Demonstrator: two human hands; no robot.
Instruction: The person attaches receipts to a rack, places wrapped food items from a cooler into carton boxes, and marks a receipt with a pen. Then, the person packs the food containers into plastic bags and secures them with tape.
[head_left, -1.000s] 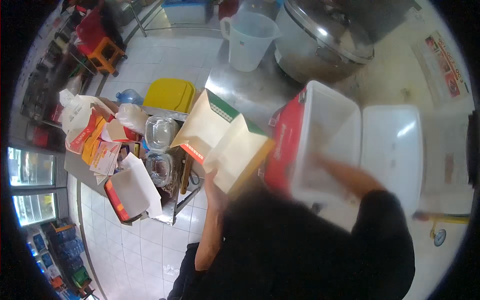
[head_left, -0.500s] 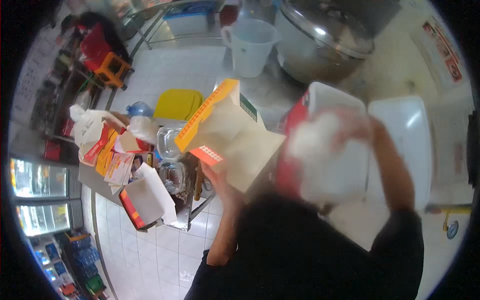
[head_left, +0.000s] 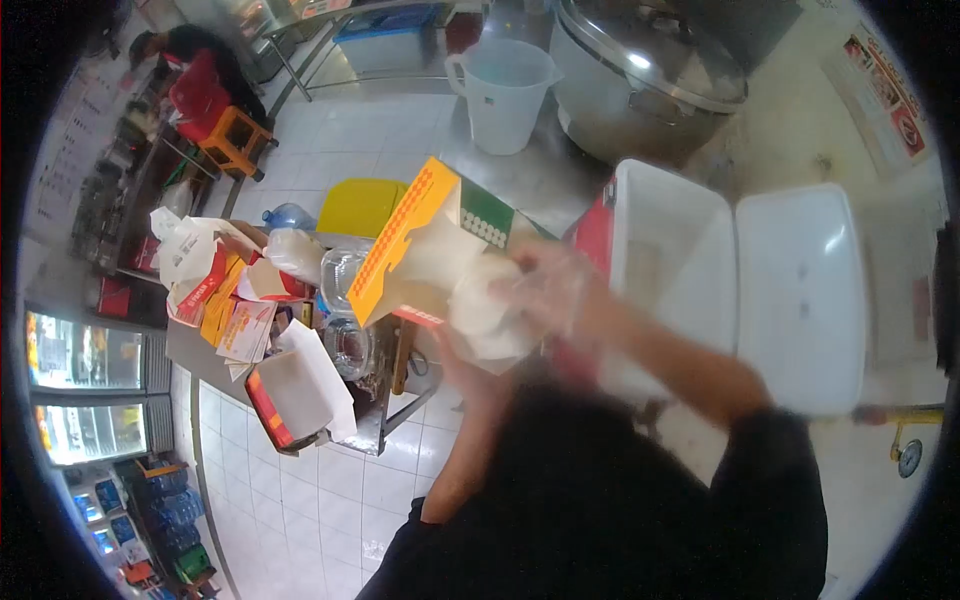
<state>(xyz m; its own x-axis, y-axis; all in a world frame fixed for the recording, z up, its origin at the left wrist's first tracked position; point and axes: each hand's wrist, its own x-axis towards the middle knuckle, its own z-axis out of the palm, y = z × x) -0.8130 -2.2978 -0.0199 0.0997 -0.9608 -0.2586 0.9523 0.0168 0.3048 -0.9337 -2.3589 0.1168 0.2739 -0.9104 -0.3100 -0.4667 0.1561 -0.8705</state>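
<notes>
Floor: pale square tiles (head_left: pixel 290 490) with dark grout lines.
Wall: beige, right side, holding a printed poster (head_left: pixel 878 100).
Left edge: lit glass-door fridges (head_left: pixel 90 390) above a shelf of bottles (head_left: pixel 178 515).
Seating: orange stool (head_left: pixel 235 140) and red chair (head_left: pixel 197 95), upper left.
Counter: shiny metal (head_left: pixel 530 185), beneath a large lidded pot (head_left: pixel 645 85).

Yellow-and-green box (head_left: pixel 405 240) of matt card, smooth cloudy plastic jug (head_left: pixel 503 100), glossy metal pot lid (head_left: pixel 665 45)

There are two hands (head_left: pixel 470 362) (head_left: pixel 548 288), one cooler (head_left: pixel 645 225), one jug (head_left: pixel 503 100)
</notes>
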